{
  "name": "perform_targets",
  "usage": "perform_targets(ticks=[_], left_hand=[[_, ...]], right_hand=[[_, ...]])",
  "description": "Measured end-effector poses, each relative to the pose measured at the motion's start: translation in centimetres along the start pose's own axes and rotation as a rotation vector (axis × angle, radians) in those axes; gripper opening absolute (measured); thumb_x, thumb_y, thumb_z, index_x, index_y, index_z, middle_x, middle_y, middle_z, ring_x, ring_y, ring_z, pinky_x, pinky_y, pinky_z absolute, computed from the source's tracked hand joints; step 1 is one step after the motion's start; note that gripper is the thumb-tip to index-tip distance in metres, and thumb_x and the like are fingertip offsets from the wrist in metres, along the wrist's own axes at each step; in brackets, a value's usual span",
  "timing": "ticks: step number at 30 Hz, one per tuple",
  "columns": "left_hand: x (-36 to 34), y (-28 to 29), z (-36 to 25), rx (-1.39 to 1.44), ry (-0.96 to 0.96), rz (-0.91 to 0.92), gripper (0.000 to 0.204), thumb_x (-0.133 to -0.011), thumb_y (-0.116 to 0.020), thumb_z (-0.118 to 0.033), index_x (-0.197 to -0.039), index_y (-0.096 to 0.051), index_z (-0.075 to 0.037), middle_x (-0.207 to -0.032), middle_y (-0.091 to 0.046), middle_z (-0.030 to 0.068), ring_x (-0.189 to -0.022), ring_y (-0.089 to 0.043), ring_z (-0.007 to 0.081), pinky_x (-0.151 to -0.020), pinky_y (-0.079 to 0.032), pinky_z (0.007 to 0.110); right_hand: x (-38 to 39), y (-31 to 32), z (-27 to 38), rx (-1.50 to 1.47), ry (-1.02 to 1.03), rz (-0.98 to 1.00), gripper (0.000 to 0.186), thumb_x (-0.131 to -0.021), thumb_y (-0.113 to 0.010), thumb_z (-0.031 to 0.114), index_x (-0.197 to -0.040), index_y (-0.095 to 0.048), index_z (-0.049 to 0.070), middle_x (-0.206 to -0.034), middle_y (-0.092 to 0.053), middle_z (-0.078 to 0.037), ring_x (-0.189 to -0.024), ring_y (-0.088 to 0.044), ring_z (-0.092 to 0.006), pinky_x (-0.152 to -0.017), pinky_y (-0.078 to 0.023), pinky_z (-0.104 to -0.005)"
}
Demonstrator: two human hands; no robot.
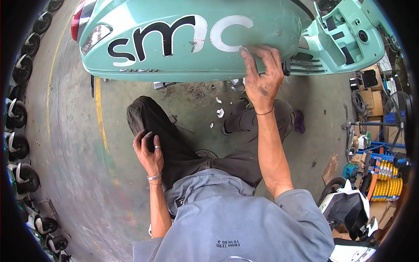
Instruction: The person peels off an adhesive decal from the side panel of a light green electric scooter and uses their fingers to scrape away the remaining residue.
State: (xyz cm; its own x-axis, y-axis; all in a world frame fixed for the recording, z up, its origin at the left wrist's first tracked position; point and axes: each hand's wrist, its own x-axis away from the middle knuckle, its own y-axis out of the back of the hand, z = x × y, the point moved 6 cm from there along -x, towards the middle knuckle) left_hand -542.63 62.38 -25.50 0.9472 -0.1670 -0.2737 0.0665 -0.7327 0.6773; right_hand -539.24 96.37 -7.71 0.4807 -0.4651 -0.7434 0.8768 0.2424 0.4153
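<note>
My right hand (264,76) reaches up to the side panel of a mint-green scooter (279,19), its bent fingers apart and touching the surface at the lower edge of a white letter decal (218,35). More large lettering in black and white (146,39) runs leftward along the panel, with scuffed, torn white film on one letter. My left hand (149,155), fingers loosely curled and apart, lies on my left thigh with nothing visible in it. Small white scraps (220,112) lie on the concrete floor between my legs and the scooter.
Rows of scooter wheels (17,146) line the far left, past yellow floor lines (99,122). On the right are cardboard boxes (377,100), rack beams, yellow coiled items (386,187) and a white-and-black scooter part (349,205). A perforated metal disc (205,153) lies behind my legs.
</note>
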Motion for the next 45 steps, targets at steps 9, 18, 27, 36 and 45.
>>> perform_targets(ticks=[9, 18, 27, 36, 45], left_hand=[[-0.2, -0.1, 0.1, 0.007, 0.051, 0.001, 0.022, -0.084, -0.07, -0.016, -0.103, -0.066, -0.006, -0.119, -0.057, 0.0129, -0.113, -0.052, 0.0327, -0.099, -0.04, 0.042], [-0.3, -0.2, 0.0, -0.027, 0.049, 0.008, 0.021, -0.084, -0.07, -0.017, -0.102, -0.066, -0.006, -0.118, -0.057, 0.0121, -0.113, -0.052, 0.0318, -0.098, -0.04, 0.042], [-0.4, -0.1, 0.2, -0.025, 0.088, 0.004, 0.02, -0.084, -0.07, -0.017, -0.101, -0.067, -0.007, -0.118, -0.057, 0.0113, -0.112, -0.052, 0.0315, -0.097, -0.04, 0.041], [-0.5, -0.2, 0.4, -0.04, 0.088, 0.004, 0.019, -0.084, -0.07, -0.017, -0.101, -0.067, -0.008, -0.119, -0.056, 0.0106, -0.113, -0.051, 0.0307, -0.097, -0.04, 0.041], [-0.6, -0.3, 0.4, -0.025, 0.096, 0.01, 0.019, -0.084, -0.07, -0.017, -0.101, -0.067, -0.008, -0.118, -0.056, 0.0106, -0.112, -0.052, 0.0309, -0.096, -0.041, 0.041]], right_hand=[[-0.5, 0.0, 0.2, 0.012, -0.049, 0.064, 0.015, -0.081, -0.073, 0.012, -0.089, -0.068, 0.001, -0.091, -0.064, -0.01, -0.085, -0.061, -0.025, -0.078, -0.047, -0.0346], [-1.3, 0.6, -0.4, -0.053, -0.169, 0.199, 0.015, -0.081, -0.072, 0.012, -0.091, -0.07, 0.001, -0.091, -0.065, -0.009, -0.085, -0.061, -0.0222, -0.08, -0.046, -0.0311], [-1.6, 0.4, -1.0, -0.144, -0.228, 0.233, 0.016, -0.08, -0.073, 0.012, -0.088, -0.07, -0.001, -0.087, -0.064, -0.008, -0.082, -0.059, -0.0203, -0.077, -0.044, -0.0279], [-1.7, 0.1, -1.3, -0.221, -0.241, 0.264, 0.016, -0.081, -0.072, 0.013, -0.087, -0.069, -0.002, -0.086, -0.062, -0.005, -0.082, -0.057, -0.0174, -0.078, -0.042, -0.0259], [-1.7, 0.1, -1.4, -0.265, -0.261, 0.274, 0.016, -0.082, -0.072, 0.012, -0.086, -0.068, -0.002, -0.087, -0.061, -0.006, -0.082, -0.056, -0.0164, -0.078, -0.041, -0.0251]])
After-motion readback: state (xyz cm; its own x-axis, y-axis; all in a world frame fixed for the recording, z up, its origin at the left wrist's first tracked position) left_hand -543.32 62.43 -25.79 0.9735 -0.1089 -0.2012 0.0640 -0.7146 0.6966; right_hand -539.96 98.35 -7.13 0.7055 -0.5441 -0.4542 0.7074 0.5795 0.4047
